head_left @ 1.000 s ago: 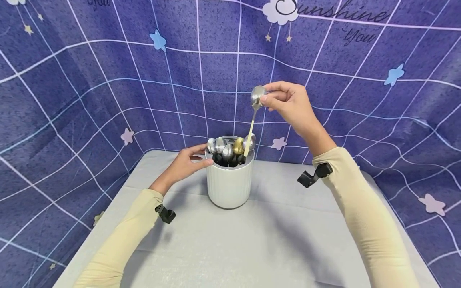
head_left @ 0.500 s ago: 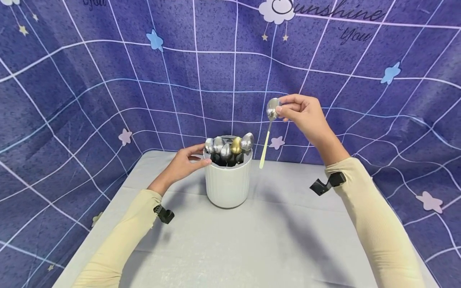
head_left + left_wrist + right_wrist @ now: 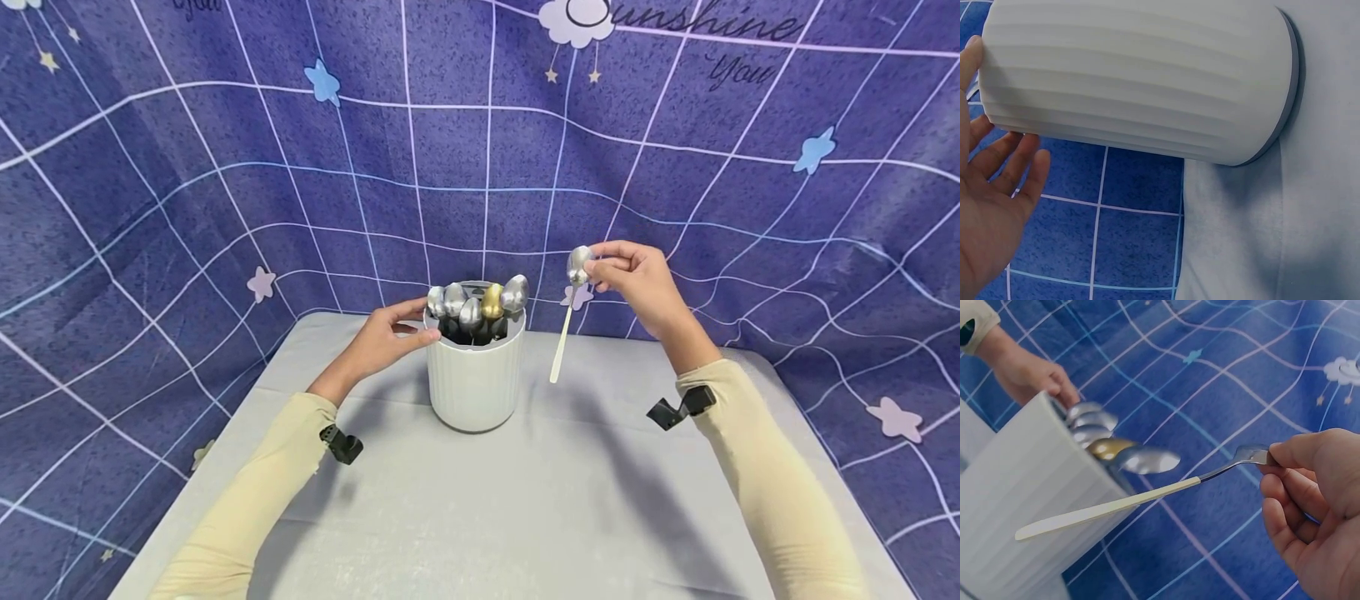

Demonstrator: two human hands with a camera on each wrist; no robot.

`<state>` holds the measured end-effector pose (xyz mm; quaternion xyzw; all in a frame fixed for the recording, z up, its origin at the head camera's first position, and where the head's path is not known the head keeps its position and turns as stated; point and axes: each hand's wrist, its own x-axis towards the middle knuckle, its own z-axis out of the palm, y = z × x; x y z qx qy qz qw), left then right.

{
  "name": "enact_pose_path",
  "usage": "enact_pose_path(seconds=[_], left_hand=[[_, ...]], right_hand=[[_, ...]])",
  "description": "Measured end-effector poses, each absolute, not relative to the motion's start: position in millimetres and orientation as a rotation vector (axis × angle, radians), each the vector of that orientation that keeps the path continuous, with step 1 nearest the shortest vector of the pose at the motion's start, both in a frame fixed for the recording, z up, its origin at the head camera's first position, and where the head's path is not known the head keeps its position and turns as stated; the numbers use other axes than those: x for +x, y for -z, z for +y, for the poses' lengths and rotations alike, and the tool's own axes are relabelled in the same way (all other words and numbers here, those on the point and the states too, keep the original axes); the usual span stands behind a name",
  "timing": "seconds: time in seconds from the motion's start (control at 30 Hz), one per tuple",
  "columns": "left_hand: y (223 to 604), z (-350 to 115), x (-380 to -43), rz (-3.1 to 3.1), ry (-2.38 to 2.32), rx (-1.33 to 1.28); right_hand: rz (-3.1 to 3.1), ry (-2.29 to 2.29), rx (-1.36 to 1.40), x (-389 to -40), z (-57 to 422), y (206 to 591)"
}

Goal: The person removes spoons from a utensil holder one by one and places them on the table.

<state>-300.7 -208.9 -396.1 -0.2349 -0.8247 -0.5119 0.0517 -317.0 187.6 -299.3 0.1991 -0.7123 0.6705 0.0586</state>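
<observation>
My left hand (image 3: 386, 340) holds the rim of a white ribbed utensil holder (image 3: 474, 387), thumb at the front and fingers reaching round behind. In the left wrist view the fingers (image 3: 1007, 161) lie along its side near the top. Several spoons stand bowl-up in the holder, most of them silver and one a gold spoon (image 3: 492, 302); their handles are mostly hidden inside. To the right of the holder, my right hand (image 3: 630, 279) pinches a spoon (image 3: 565, 337) by its silver bowl. Its pale yellow handle (image 3: 1110, 509) points down, free of the holder and above the table.
A pale grey cloth covers the table (image 3: 465, 517). Close behind it hangs a blue-purple curtain (image 3: 450, 150) with grid lines, stars and clouds. Small black wrist cameras (image 3: 681, 407) are worn on both cream sleeves.
The right hand has carried the spoon from above the holder to the right, then lowered it towards the table. My left hand keeps its hold on the rim.
</observation>
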Motion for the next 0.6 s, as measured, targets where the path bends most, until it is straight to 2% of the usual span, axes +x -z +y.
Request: enact_pose_path(seconds=[0.6], left_hand=[[394.7, -207.3, -299.2, -2.519, 1.607, -0.655]], right_hand=[[-2.240, -2.261, 0.371, -327.3, 192.0, 377.5]])
